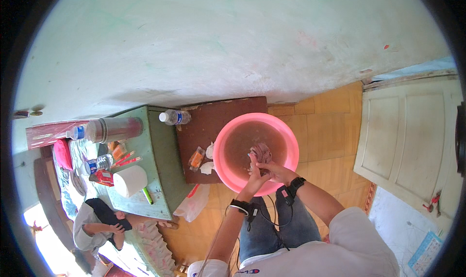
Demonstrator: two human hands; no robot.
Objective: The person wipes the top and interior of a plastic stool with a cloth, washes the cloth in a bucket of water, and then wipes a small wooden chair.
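Note:
Both my hands are over a pink round basin (294, 153) of murky brown water. My left hand (256, 174) has its fingers pressed against a crumpled brownish-pink cloth (262, 151), which looks wet. From the other side my right hand (276, 172) grips the same cloth, and the two hands touch at the wrists' side of it. The cloth is bunched up at or just above the water; its lower side is hidden. Black bands with small devices and cables sit on both wrists.
The basin overlaps a dark brown low surface (228, 108) holding a plastic bottle (175, 117), an orange packet (196, 158) and crumpled tissues (207, 167). Left stands a green cabinet (167, 160) with a white paper roll (130, 181). Another person (97, 227) sits lower left. A pale door (407, 136) is at right.

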